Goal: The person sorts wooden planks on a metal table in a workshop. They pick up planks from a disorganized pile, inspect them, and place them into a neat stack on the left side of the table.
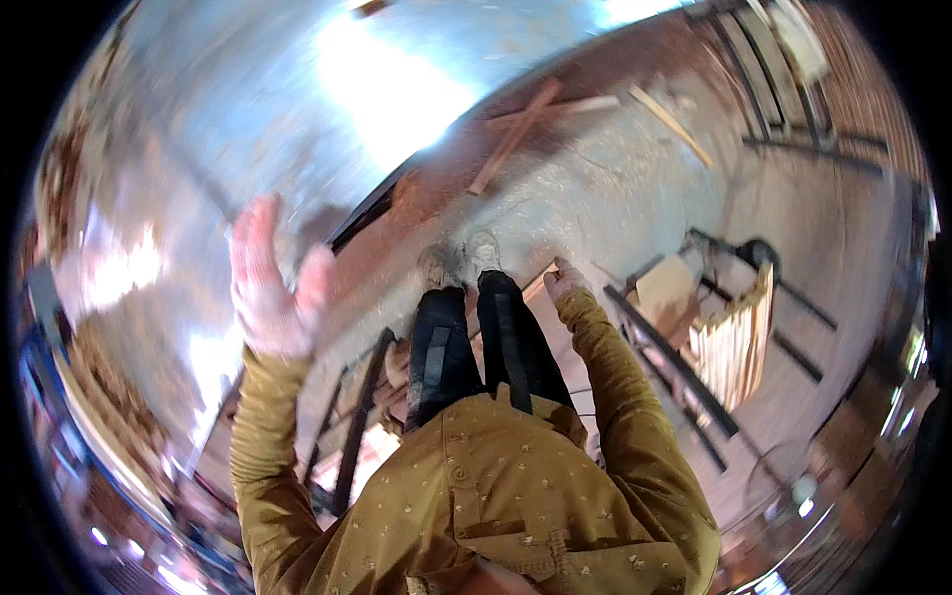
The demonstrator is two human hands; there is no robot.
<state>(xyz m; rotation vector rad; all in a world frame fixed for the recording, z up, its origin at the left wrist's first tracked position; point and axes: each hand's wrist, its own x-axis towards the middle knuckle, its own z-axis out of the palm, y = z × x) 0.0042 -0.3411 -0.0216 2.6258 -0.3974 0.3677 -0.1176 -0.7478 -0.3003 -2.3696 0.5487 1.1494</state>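
Left of legs: left hand, grip spread wide. Right hand by wood strip, grip unclear.

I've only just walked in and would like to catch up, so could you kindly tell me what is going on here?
A person stands with the left hand open and apparently holding nothing. The right hand is at a thin wooden strip; blur hides whether it grips it. Two crossed wooden pieces lie on the floor ahead, and a bundle of light wood sits to the right.
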